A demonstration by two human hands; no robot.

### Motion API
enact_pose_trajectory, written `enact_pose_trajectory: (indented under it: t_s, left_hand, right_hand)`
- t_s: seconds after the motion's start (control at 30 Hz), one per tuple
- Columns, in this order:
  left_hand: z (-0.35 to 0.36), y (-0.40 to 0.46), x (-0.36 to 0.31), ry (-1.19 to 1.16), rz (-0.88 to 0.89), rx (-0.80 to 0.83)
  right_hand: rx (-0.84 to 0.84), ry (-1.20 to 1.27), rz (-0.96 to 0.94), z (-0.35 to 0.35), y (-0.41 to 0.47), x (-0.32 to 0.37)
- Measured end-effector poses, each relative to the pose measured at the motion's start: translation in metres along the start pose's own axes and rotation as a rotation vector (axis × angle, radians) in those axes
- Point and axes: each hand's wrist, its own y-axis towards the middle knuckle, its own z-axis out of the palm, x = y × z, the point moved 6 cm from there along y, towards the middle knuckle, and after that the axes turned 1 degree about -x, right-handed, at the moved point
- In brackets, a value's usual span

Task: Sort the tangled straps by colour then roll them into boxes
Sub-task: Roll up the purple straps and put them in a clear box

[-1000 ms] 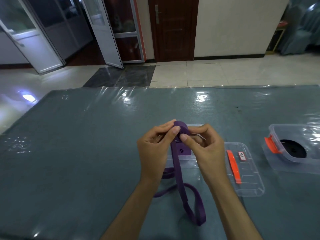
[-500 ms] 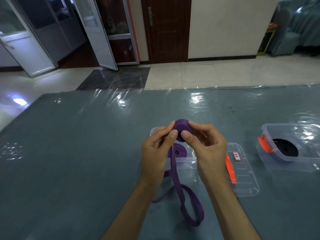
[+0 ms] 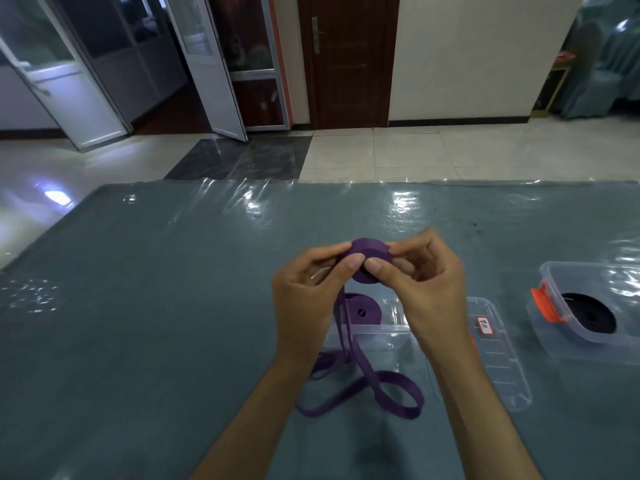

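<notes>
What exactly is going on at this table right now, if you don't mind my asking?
A person is rolling a purple strap into a coil. Both the left hand and the right hand pinch the purple roll above the table, while the loose strap tail trails in loops below. A finished purple roll already lies in the clear box under the hands, and a black roll sits in the orange-latched box to the right.

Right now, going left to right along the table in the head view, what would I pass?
left hand → purple roll held in both hands → right hand → clear lid with its label → clear box holding a black roll
</notes>
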Motion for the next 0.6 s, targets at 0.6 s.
enact_pose_trajectory:
  t_s: [0.6]
  left_hand:
    - [0.001,0.025,-0.029,-0.079,0.055,0.148]
  right_hand:
    - [0.069,0.046,-0.045,0.015,0.012,0.026]
